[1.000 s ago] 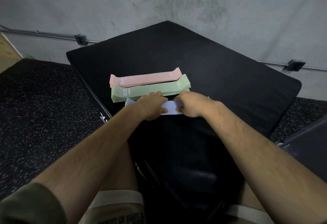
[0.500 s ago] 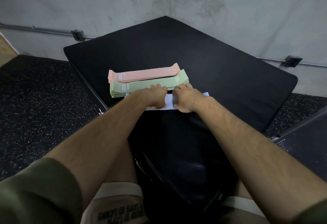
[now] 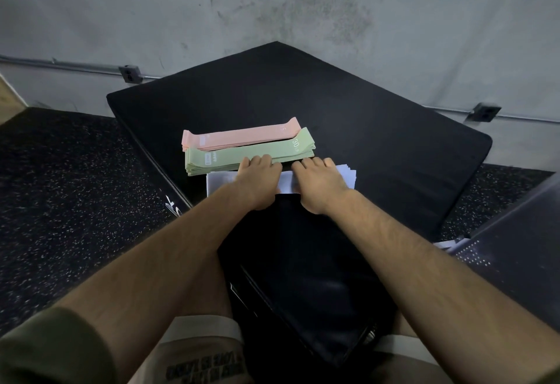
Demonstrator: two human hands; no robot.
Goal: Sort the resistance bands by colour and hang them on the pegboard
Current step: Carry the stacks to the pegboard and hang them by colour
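Nearest the camera, a leg in pale shorts with dark printed lettering is showing at the bottom edge, and an olive sleeve is filling the lower left corner. Both bare forearms are reaching forward over a glossy black pad that is lying between the knees.

The left hand and the right hand are lying side by side, nearly touching, palms down on a stack of pale bands. Their fingers are reaching over the far edge of that stack, and the left knuckles are lying against the green bands. Whether the fingertips are hooking round the pale stack or only pressing on it cannot be told, since the backs of the hands are covering them.

Just beyond the hands, a stack of green bands is lying flat, its top band marked 30 in white at the right end. Beside it on the far side, touching it, a stack of pink bands is lying parallel. All three stacks are lying on a black mat, near its front left edge.

Speckled black flooring is spreading out to the left, and a dark perforated panel is cutting in from the right. Behind everything a scuffed grey wall is standing, with a thin conduit running along it and two outlet boxes — one at the left, one at the right.
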